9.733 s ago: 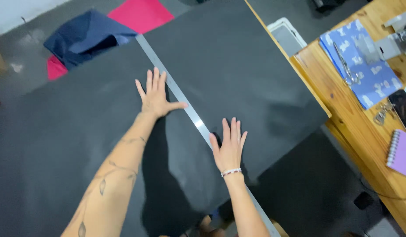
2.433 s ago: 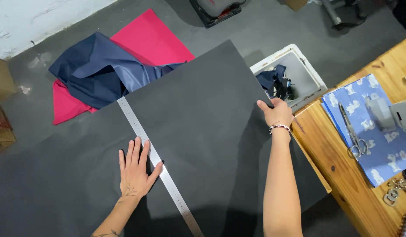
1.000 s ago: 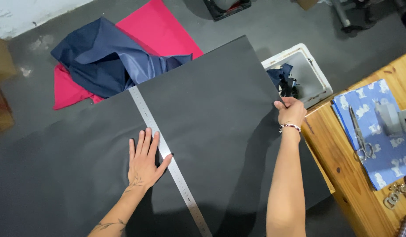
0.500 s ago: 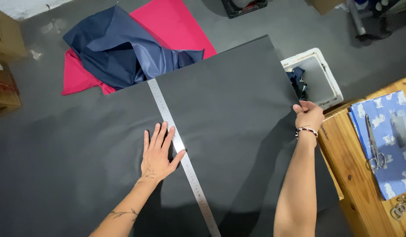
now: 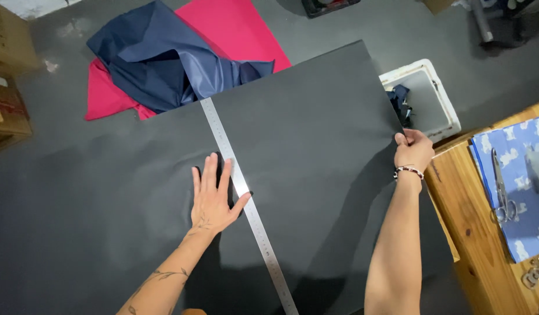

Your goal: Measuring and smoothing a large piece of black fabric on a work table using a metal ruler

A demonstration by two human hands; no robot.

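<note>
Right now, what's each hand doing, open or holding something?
Left hand: open, flat on the black sheet beside the metal ruler.
Right hand: fingers closed on the black sheet's right edge.

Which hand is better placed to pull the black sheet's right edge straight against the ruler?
Right. The right hand already pinches the black sheet at its right edge; the left hand lies flat beside the metal ruler.

Steel ruler (image 5: 246, 198) ran off my bottom edge, cardboard boxes (image 5: 7, 64) cropped left, white bin's (image 5: 438, 111) contents unclear
</note>
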